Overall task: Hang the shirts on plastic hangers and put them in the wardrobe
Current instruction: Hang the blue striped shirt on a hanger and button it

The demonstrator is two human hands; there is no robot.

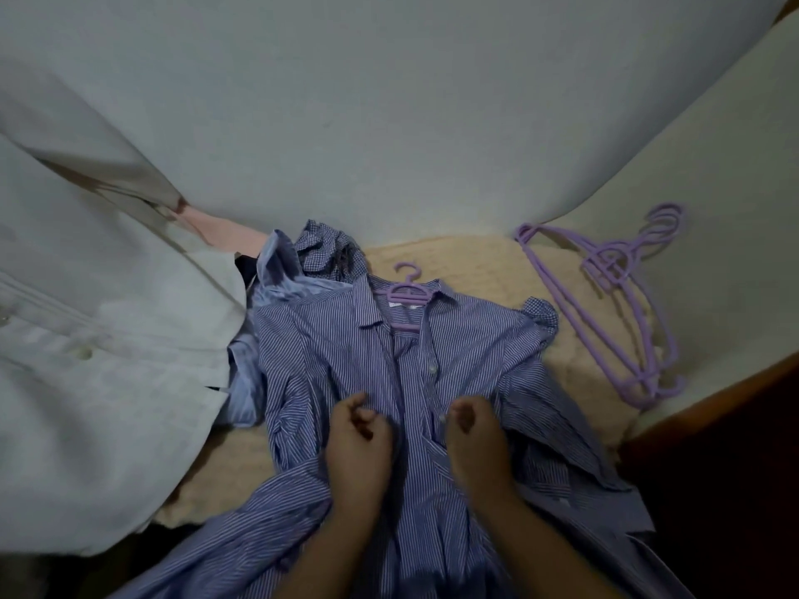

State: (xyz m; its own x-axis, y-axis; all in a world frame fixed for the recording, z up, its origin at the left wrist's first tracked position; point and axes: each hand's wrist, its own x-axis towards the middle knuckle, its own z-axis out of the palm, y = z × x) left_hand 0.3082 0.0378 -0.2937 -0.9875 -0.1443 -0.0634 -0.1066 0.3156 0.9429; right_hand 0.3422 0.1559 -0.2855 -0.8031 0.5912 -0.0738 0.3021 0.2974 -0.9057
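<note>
- Two hands work at the middle of the view, and the step in hand looks like buttoning the front of a blue-and-white striped cotton shirt (pixel 346 361) that lies collar-away on a beige textured bed cover (pixel 475 265).
- Far left, a large pale grey-white garment (pixel 99 339) with a row of buttons hangs or drapes close by; it overlaps the bed's left edge and could get in the way when the shirt is lifted.
- Just behind the shirt's left shoulder lie a plain light-blue shirt (pixel 276 270) and a small-checked blue shirt (pixel 324 248), bunched together and touching the striped one; a pink cloth (pixel 220 229) shows beyond them.
- Left hand (pixel 359 438): fingers curled, apparently pinching the left edge of the placket.
- A lilac plastic hanger (pixel 406 291) already sits inside the collar, its hook poking out above the neckline.
- Right hand (pixel 471 430): fingers curled inward at the right placket edge, by a white button; whether it grips cloth or button I cannot tell.
- To do this well, I judge: keep both edges level, fasten one button near the top so the shirt stays on the hanger, then lift by the hook.
- Right, a stack of spare lilac plastic hangers (pixel 614 304) lies on the bed, well apart from the shirt.
- No wardrobe is plainly in view.
</note>
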